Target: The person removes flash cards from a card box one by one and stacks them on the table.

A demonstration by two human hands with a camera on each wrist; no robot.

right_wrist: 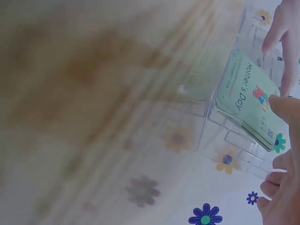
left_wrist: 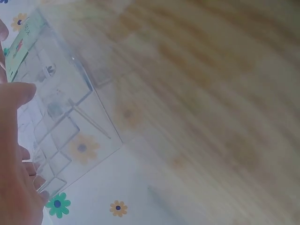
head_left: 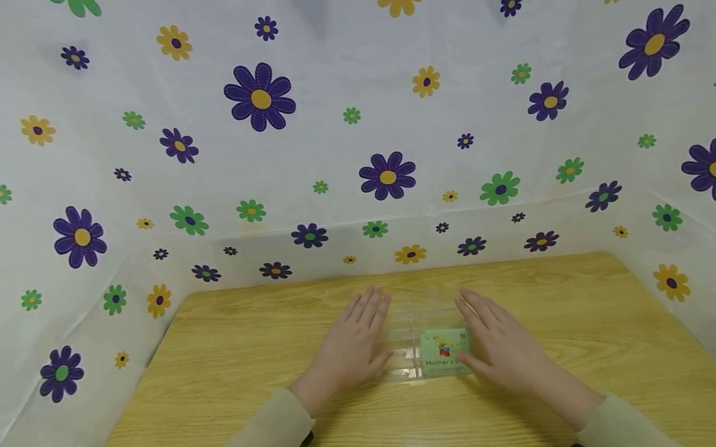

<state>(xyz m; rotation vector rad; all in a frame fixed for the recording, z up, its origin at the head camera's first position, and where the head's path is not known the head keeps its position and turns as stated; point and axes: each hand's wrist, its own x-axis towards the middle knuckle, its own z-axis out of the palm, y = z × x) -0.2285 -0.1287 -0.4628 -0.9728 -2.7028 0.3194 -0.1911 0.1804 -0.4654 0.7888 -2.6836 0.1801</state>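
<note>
A clear plastic compartment box [head_left: 405,363] sits on the wooden table between the two hands. In its front right part lies a small stack of green cards [head_left: 435,350], the top one printed "Mother's Day". My left hand [head_left: 352,350] lies along the box's left side, fingers straight and pointing away, thumb toward the box. Along the right side rests my right hand [head_left: 506,346], its fingers likewise extended, the thumb at the edge of the top card. In the right wrist view the stacked cards [right_wrist: 248,96] stand out; the left wrist view shows dividers in the box [left_wrist: 70,126].
The wooden table [head_left: 231,368] stretches around the box on all sides. A white cloth with printed flowers [head_left: 329,150] encloses the table at the back, left and right. Light glares on the tabletop near the front.
</note>
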